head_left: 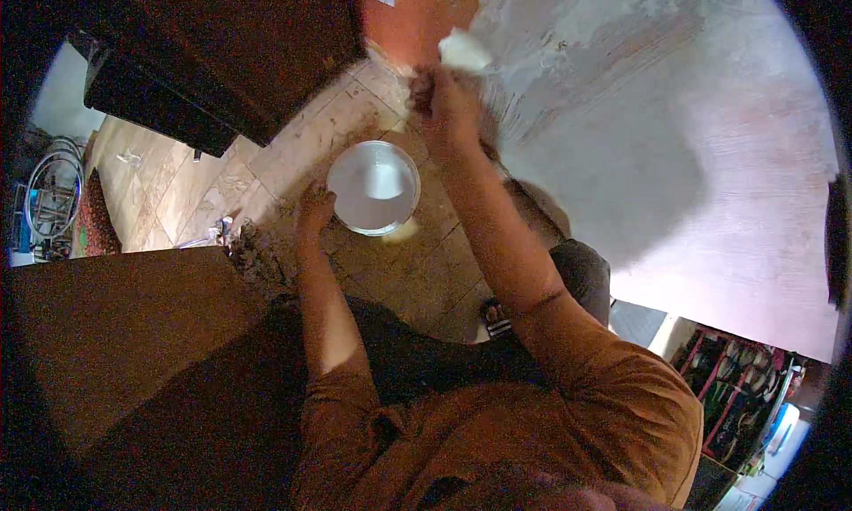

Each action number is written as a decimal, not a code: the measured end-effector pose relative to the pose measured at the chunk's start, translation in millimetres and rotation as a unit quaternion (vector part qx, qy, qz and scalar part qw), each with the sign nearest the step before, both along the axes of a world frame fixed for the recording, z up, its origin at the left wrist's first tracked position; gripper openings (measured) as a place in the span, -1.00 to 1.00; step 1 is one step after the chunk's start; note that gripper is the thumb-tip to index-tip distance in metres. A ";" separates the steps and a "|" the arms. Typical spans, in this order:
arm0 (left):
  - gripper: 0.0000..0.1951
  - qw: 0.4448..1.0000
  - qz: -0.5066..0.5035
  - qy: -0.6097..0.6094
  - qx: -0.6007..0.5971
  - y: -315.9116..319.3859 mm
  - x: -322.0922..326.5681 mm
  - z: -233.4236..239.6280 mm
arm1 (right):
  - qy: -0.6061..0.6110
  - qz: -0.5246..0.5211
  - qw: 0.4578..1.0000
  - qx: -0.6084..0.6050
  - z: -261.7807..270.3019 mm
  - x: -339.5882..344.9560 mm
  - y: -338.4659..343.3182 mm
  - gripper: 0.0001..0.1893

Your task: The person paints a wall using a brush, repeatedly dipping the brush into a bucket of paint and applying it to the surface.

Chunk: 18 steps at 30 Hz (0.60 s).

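Note:
My right hand [454,108] reaches up to the wall, closed around a painting tool with a white-coated head [464,50]. Blur hides the tool's exact shape. That head is by an orange patch [426,18] of the wall, beside streaky white paint [612,111]. Lower and to the left, my left hand [315,208] grips the left rim of a round bucket [339,159]. Whitish liquid [356,198] in it catches a bright reflection. Tiled floor lies beneath the bucket.
Dark furniture [219,51] overhangs at upper left, and a brown panel [133,324] stands at lower left. Debris [256,251] lies on the tiles [426,271] near my left forearm. A rack of assorted items [729,391] is at lower right; metal rings [54,188] are far left.

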State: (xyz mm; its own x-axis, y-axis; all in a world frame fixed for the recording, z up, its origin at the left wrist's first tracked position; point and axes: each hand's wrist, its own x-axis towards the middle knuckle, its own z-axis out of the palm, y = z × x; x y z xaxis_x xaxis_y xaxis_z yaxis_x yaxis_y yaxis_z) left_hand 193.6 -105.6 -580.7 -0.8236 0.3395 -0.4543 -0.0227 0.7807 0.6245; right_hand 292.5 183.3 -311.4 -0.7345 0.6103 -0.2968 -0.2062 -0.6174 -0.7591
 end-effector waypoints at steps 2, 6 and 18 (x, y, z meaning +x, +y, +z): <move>-0.28 0.995 -0.037 -0.088 -0.006 -14.9 -11.1 -2.7 | -0.018 0.021 1.000 -0.013 -50.0 -5.4 -2.0 -0.82; -0.33 0.969 -0.002 0.245 -0.023 -12.7 12.5 -33.7 | -0.005 0.077 0.992 -0.098 -179.0 -15.1 46.0 -0.85; -0.51 0.980 -0.023 0.199 0.011 8.2 28.4 9.4 | 0.002 -0.030 0.996 -0.087 -202.9 5.0 81.8 -0.82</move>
